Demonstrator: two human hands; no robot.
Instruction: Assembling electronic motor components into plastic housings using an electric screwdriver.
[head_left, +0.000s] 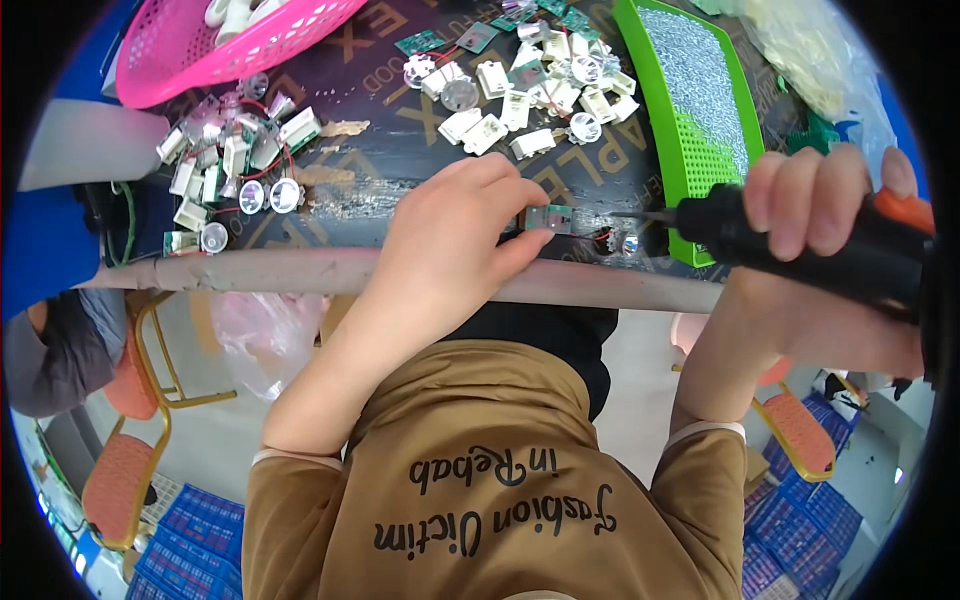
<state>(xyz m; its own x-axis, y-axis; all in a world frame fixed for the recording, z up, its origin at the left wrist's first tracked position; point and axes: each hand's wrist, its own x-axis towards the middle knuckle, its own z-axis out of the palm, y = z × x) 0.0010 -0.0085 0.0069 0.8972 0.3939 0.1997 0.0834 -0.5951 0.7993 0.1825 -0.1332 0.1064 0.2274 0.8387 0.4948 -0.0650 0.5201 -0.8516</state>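
My left hand (450, 228) reaches over the table's near edge. Its thumb and forefinger pinch a small green circuit board module (553, 218), held low over the dark tabletop. Thin wires run from the module to a small lamp head with a clear lens (629, 244) lying just to its right. My right hand (812, 200) is wrapped round a black electric screwdriver (715, 226) with an orange part near the thumb. The thin bit points left at the module, its tip a short way from it. Whether a screw sits on the tip is too small to tell.
White housings with boards and lenses lie in one pile (530, 90) ahead and another (235, 150) at left. A green tray (700, 180) holds many small silvery pieces. A pink basket (165, 75) stands far left, a clear plastic bag (815, 60) far right. Another person's sleeve (60, 360) shows at left.
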